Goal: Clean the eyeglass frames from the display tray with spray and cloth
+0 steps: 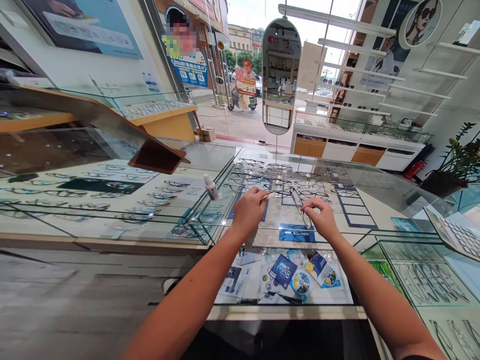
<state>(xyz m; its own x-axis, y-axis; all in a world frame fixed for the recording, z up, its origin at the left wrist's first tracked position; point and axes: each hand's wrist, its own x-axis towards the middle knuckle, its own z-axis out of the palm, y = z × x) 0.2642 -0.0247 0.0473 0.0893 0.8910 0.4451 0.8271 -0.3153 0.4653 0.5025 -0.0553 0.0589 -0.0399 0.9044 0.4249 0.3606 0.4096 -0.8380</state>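
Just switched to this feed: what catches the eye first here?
The left hand and right hand meet over the glass counter, pinching thin-framed glasses between them. A small white bottle stands on the glass to their left, and a tall oval mirror stands beyond, near the shopfront.

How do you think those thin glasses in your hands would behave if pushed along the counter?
The glasses look wire-thin, so probably very light and slightly springy. Held at the tips of left hand and right hand, their slim arms likely bend easily. On the smooth glass counter they would probably slide.
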